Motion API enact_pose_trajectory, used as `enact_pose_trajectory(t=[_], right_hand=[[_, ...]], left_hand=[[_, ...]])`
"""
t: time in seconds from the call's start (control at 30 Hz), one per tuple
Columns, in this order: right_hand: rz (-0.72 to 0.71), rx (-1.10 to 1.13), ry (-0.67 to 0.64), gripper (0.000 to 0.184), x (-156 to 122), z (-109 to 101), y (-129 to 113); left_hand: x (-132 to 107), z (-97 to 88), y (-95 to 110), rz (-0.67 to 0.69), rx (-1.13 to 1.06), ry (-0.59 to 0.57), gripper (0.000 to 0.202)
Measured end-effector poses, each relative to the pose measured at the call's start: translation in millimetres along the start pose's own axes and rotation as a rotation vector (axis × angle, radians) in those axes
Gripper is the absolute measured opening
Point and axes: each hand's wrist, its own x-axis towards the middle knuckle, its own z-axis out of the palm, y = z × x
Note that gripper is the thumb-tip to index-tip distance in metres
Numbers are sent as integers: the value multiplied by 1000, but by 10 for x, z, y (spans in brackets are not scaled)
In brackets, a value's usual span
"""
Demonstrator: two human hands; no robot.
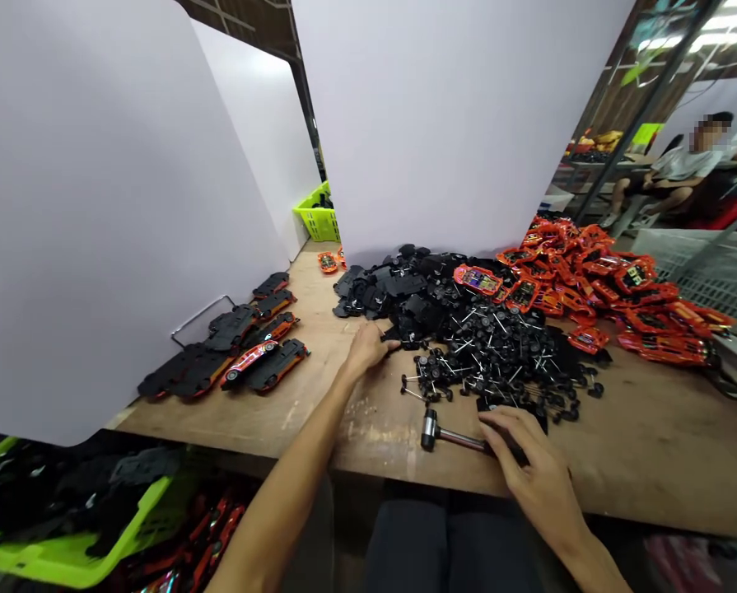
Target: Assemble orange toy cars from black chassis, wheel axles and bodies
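Note:
My left hand (366,349) reaches to the near left edge of a heap of black plastic toy car bases (405,284). One finger is stretched out to the right, touching or just beside a black piece; the other fingers are partly hidden. My right hand (532,465) is low over the table, its fingertips closed at the left end of a flat black car base (538,414). Beneath that hand passes the handle of a small hammer (430,430), whose head lies to the left. Between the hands spreads a pile of wheel-and-axle sets (497,346).
Orange car body shells (590,272) are heaped at the right. Assembled toy cars (250,360) lie in rows at the left, near a bent wire (198,315). White panels (454,123) stand behind. A green basket (65,560) is below left. A person (683,169) sits far right.

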Motion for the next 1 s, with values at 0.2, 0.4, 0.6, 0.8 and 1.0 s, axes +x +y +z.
enact_pose_trajectory(t=[0.2, 0.4, 0.6, 0.8, 1.0], right_hand=[[-261, -147, -280, 16, 572, 384, -53], [-450, -445, -530, 13, 886, 506, -156], [-605, -378, -651, 14, 1016, 404, -50], [-252, 274, -432, 6, 1009, 487, -221], [-302, 380, -436, 8, 725, 829, -743]], left_hand=[[105, -281, 252, 16, -97, 131, 29], [3, -511, 358, 70, -300, 259, 30], [-338, -658, -70, -209, -662, 304, 24], [-1219, -588, -216, -384, -989, 36, 27], [-1791, -520, -97, -384, -1056, -69, 42]])
